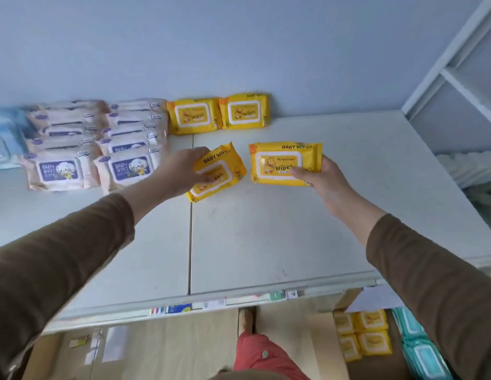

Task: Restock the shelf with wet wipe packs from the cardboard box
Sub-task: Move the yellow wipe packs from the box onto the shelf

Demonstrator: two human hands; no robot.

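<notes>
Reaching over the white shelf (266, 229), the left hand (181, 171) grips a tilted soft yellow wipe pack (215, 172) and the right hand (318, 176) pinches a level one (284, 164), both just short of two matching glossy packs (218, 113) standing against the back wall.
</notes>
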